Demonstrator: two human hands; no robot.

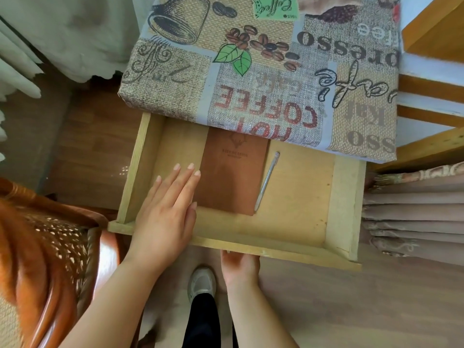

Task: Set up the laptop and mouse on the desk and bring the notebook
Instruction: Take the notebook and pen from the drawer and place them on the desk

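A wooden drawer stands pulled out from under the table, whose top wears a cloth printed with coffee beans and the words "HOT COFFEE". In the drawer lies a brown notebook, flat on the bottom, its far end tucked under the table's edge. Just beside its right side lies a silver pen, slanted and touching the notebook's near corner.

The left hand reaches into the drawer with fingers straight and close together — the palm faces down, and the fingertips overlap the notebook's left edge, though whether they press on it cannot be told. The right hand holds the drawer's front board from below; its fingers curl under the wood and are hidden there.

On the left stands a wicker chair. Below, on the wooden floor, a grey shoe shows between the forearms.
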